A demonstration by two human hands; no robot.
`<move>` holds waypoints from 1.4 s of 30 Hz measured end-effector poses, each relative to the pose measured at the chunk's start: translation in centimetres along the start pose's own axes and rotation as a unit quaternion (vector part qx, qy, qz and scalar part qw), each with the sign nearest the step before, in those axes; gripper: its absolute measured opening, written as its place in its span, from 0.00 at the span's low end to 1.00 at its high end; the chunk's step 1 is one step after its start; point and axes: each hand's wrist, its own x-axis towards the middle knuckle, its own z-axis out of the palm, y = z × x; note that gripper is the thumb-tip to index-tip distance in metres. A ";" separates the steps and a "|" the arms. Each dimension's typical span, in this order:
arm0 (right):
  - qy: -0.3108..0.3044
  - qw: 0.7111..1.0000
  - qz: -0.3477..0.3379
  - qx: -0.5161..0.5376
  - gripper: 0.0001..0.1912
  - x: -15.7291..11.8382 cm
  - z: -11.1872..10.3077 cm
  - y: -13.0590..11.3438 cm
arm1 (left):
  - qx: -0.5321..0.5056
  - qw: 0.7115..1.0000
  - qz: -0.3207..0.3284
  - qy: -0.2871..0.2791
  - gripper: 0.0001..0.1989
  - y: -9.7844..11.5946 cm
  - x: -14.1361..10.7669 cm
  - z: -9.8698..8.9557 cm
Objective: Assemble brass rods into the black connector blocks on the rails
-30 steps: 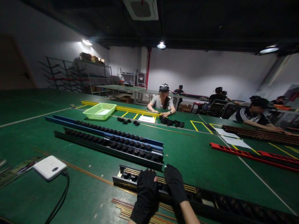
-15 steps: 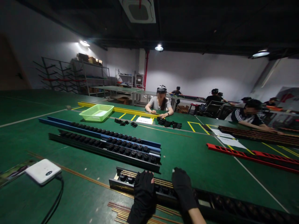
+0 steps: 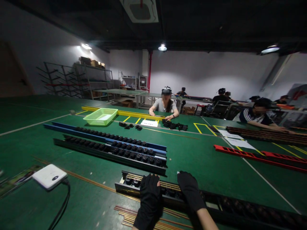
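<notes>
A long black channel runs along the near table edge toward the right, lined with black socket-like blocks. Thin brass rods lie lengthwise over the blocks. My left hand, in a black glove with bare fingertips, is closed over the rods near the channel's left end. Just to its right, my right hand, also gloved, bends over the channel where the rods disappear under it. The undersides of the fingers are hidden on both hands. More loose rods lie on the table below my left hand.
Blue channels and another black channel with blocks lie ahead. A green basket, red rails and a white device with a cable are on the green table. A co-worker sits opposite; others are at the right and behind.
The view has shifted slightly, so most of the table scene sits a little further right. Both hands remain over the rods and the channel, with barely any movement.
</notes>
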 end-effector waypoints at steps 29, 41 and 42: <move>0.055 0.998 0.022 -0.034 0.18 -1.1 -0.3 4.3 | -0.010 1.000 -0.015 -0.011 0.19 0.4 0.3 -0.4; 0.057 0.995 0.084 -0.005 0.15 -1.1 -0.9 1.3 | 0.014 1.000 0.015 0.009 0.19 0.1 0.0 -0.2; 0.031 0.996 0.081 -0.005 0.17 -1.3 -0.8 1.1 | 0.014 1.000 0.015 0.007 0.18 0.1 0.0 -0.3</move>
